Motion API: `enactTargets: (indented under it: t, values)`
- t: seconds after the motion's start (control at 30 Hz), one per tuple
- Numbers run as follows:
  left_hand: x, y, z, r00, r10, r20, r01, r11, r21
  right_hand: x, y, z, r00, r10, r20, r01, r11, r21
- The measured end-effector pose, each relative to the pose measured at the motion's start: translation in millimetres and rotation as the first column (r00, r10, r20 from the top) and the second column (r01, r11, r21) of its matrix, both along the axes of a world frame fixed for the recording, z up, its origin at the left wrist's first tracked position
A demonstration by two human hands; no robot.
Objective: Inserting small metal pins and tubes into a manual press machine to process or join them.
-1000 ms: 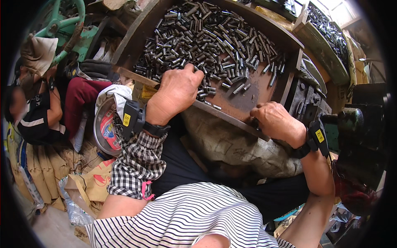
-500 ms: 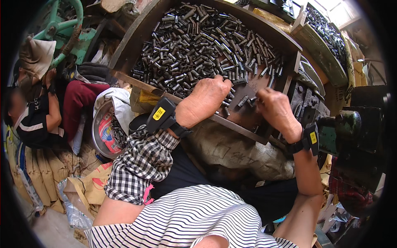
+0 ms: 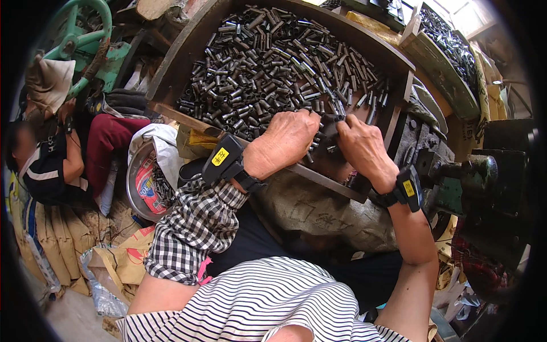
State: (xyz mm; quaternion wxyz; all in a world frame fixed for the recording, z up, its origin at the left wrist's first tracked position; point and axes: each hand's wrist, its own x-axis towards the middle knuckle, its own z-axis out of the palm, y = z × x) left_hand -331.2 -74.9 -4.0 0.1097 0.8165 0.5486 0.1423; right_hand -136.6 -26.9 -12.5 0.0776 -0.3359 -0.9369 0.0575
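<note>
While left hand (image 3: 288, 138) and right hand (image 3: 366, 143) are held close together, fingers curled, whether anything is gripped cannot be told. Metal tubes (image 3: 265, 68) are heaped just beyond, axes mixed; one slim tube (image 3: 372, 109), long axis pointed forward, is placed nearer the right hand. All are enclosed by a brown tray (image 3: 185, 117).

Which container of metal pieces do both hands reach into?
The large brown tray, under the left hand and right hand; the round bowl and upper-right box lie apart.

I register dark-lettered yellow labels (image 3: 218, 157) on both wrist units (image 3: 232, 171), behind the fingers (image 3: 308, 115); farther left, red printing (image 3: 148, 191) in a bowl (image 3: 131, 191)
</note>
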Motion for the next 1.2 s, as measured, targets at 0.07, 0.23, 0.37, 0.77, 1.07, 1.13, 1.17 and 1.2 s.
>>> enactTargets:
  t: [0.07, 0.23, 0.37, 0.77, 1.07, 1.13, 1.17, 1.2]
  values:
    - [8, 0, 0, 0.998, 0.009, 0.061, -0.009, 1.0, -0.015, 13, -9, 5, 0.981, -0.118, -0.154, 0.102, 0.989, -0.109]
    - [30, 4, 0, 0.93, -0.098, 0.354, 0.082, 0.995, 0.059, 46, -40, 24, 0.583, -0.651, -0.486, 0.205, 0.697, -0.687]
    - [61, 3, 12, 0.744, 0.096, 0.661, 0.189, 0.919, -0.346, 74, -54, 30, 0.371, -0.828, -0.42, -0.031, 0.441, -0.897]
    - [106, 20, 12, 0.396, 0.494, 0.774, 0.453, 0.628, -0.633, 121, -44, 30, 0.285, -0.855, -0.433, -0.234, 0.376, -0.897]
    - [114, 21, -1, 0.324, 0.568, 0.757, 0.484, 0.588, -0.648, 131, -40, 15, 0.235, -0.879, -0.414, -0.279, 0.347, -0.895]
    - [114, 22, -3, 0.294, 0.575, 0.763, 0.493, 0.593, -0.636, 130, -38, 13, 0.22, -0.879, -0.423, -0.303, 0.35, -0.886]
    - [114, 23, -4, 0.294, 0.577, 0.762, 0.494, 0.591, -0.638, 130, -37, 12, 0.206, -0.878, -0.433, -0.326, 0.355, -0.876]
    - [114, 24, -5, 0.291, 0.574, 0.765, 0.5, 0.59, -0.633, 130, -37, 12, 0.205, -0.879, -0.43, -0.325, 0.354, -0.877]
